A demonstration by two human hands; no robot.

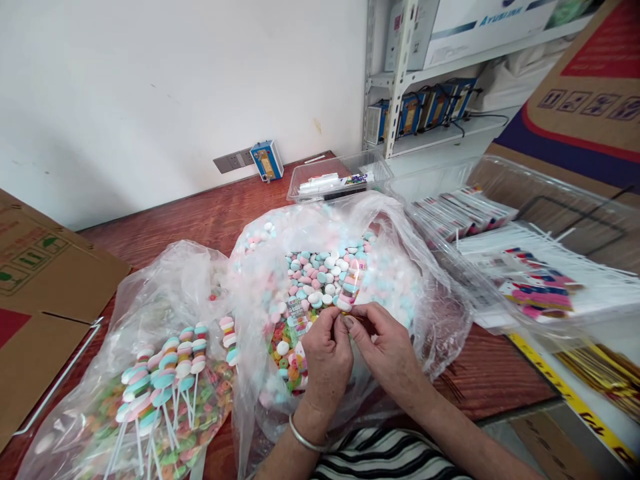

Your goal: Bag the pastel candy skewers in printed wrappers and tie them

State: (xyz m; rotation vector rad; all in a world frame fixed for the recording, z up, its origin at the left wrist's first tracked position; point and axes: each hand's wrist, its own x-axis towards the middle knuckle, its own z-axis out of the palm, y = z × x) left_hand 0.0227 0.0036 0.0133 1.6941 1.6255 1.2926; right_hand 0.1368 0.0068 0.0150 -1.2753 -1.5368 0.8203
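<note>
My left hand and my right hand meet with pinched fingers at the lower end of a marshmallow candy skewer. The skewer stands tilted upward in a clear printed wrapper, with pink, white and blue pieces inside. A trace of gold shows by the fingertips, too small to make out. Behind and below lies an open clear plastic bag of pink, white and blue marshmallow candies. Gummy rings lie in its near left part. The stick of the held skewer is hidden by my hands.
At left, several finished candy skewers rest on a bag of gummy rings. A clear bin at right holds white sticks and printed wrappers. Gold strips lie below it. Cardboard boxes flank the table.
</note>
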